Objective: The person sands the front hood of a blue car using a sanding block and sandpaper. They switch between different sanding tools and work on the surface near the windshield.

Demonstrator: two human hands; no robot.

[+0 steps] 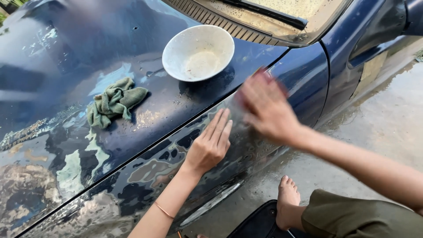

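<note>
Currently the left hand (210, 145) is lying flat and unclenched on the wet car fender (176, 154); the right hand (264, 108), blurred, is rubbing it, grip undeterminable. Paint is looking patchy, work apparently unfinished

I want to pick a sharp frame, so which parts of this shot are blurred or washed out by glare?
Head view: the right hand is smeared by motion blur; the left hand, the bowl and the green rag are sharp; sky reflections glare off the wet hood, hazing its top-left corner.
</note>
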